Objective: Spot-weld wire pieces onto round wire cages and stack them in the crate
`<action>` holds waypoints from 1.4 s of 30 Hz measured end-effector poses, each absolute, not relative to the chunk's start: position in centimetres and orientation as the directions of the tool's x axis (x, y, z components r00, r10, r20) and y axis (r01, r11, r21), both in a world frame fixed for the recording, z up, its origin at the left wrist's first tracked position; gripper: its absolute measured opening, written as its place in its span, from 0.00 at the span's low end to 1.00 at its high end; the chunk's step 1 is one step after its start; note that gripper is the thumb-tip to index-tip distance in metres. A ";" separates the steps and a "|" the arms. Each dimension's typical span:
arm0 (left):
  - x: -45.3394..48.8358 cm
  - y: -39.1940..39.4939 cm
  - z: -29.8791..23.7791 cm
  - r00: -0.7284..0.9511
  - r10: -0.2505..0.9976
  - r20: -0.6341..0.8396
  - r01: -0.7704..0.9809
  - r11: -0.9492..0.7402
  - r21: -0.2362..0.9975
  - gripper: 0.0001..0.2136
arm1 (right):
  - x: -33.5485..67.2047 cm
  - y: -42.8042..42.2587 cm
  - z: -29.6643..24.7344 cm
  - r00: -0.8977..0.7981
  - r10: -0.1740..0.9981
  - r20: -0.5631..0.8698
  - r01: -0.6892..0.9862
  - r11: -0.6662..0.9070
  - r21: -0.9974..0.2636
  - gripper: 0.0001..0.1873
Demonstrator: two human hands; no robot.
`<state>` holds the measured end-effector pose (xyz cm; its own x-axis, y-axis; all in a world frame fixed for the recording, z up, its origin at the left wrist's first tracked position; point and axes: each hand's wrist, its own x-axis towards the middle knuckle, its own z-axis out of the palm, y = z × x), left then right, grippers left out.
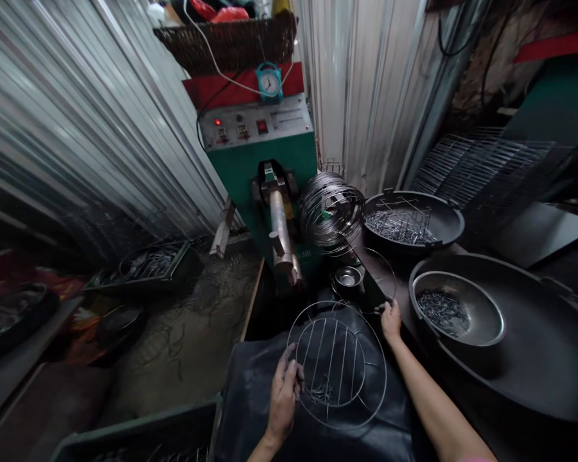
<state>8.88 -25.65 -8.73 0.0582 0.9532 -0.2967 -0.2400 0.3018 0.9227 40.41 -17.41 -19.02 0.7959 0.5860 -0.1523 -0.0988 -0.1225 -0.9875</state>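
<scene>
My left hand (pixel 285 393) is closed on the left rim of a round wire rack (pixel 336 407), which has two rings joined by short spokes and straight bars across the inner one. Under or on its bars lies a small heap of short wire pieces (pixel 320 390). A black sheet (pixel 260 366) spreads beneath the rack. Further forward and right, my right hand (pixel 391 319) pinches the edge of a thin wire ring (pixel 394 276). Beyond that ring stands a large stack of wire rings (pixel 330 215), beside the machine's arm.
A green machine (pixel 236 170) with a metal arm (pixel 279 224) stands ahead. On the right are a pan of wire pieces (pixel 450 218) and a steel bowl (pixel 486 317) inside a large wok (pixel 534 359). Crates (pixel 139 417) of wire parts sit low on the left.
</scene>
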 end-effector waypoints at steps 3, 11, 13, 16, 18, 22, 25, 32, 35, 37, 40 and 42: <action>8.8 -25.8 -8.7 0.055 0.952 -0.302 -0.260 0.305 0.916 0.31 | 40.1 -18.8 -17.9 0.804 0.588 -0.090 -0.034 -0.105 -0.994 0.18; 8.7 -26.2 -8.8 0.074 0.958 -0.276 -0.278 0.286 0.917 0.29 | 39.6 -21.6 -14.9 0.791 0.597 0.133 0.282 -0.164 -0.945 0.25; 8.6 -26.3 -8.9 0.077 0.961 -0.267 -0.275 0.278 0.920 0.29 | 39.6 -22.1 -14.5 0.796 0.580 0.171 0.324 -0.169 -0.931 0.26; 8.6 -26.4 -8.8 0.078 0.963 -0.260 -0.273 0.271 0.923 0.29 | 39.9 -22.6 -14.0 0.795 0.547 0.263 0.421 -0.185 -0.888 0.26; 8.7 -26.5 -8.7 0.082 0.961 -0.264 -0.282 0.277 0.918 0.30 | 40.3 -22.9 -13.7 0.768 0.535 0.352 0.517 -0.194 -0.834 0.25; 8.7 -26.5 -8.4 0.089 0.960 -0.265 -0.284 0.280 0.917 0.30 | 41.5 -23.7 -13.7 0.653 0.603 0.457 0.676 -0.192 -0.712 0.21; 8.6 -26.5 -8.3 0.080 0.960 -0.267 -0.273 0.278 0.921 0.31 | 42.3 -24.5 -14.1 0.635 0.638 0.434 0.699 -0.238 -0.674 0.21; 8.7 -26.6 -8.4 0.080 0.962 -0.261 -0.291 0.274 0.917 0.32 | 42.4 -25.1 -12.8 0.614 0.661 0.432 0.713 -0.228 -0.664 0.22; 8.8 -26.4 -8.1 0.069 0.959 -0.275 -0.305 0.283 0.909 0.32 | 42.0 -25.2 -11.1 0.654 0.584 0.481 0.698 -0.221 -0.681 0.23; 9.0 -25.8 -7.6 0.055 0.954 -0.293 -0.315 0.295 0.902 0.32 | 42.0 -25.5 -9.7 0.667 0.522 0.531 0.705 -0.212 -0.677 0.23; 9.8 -24.4 -6.1 0.051 0.951 -0.305 -0.315 0.305 0.899 0.32 | 42.4 -26.1 -7.4 0.619 0.497 0.608 0.757 -0.171 -0.631 0.23; 10.6 -23.2 -5.0 0.067 0.949 -0.309 -0.304 0.314 0.899 0.31 | 43.2 -26.5 -5.9 0.588 0.498 0.637 0.786 -0.167 -0.595 0.22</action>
<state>10.55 -23.21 -4.97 0.0673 0.9488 -0.3086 -0.3044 0.3141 0.8993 43.17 -26.49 -5.95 0.5883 0.4985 0.6368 0.7859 -0.1667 -0.5955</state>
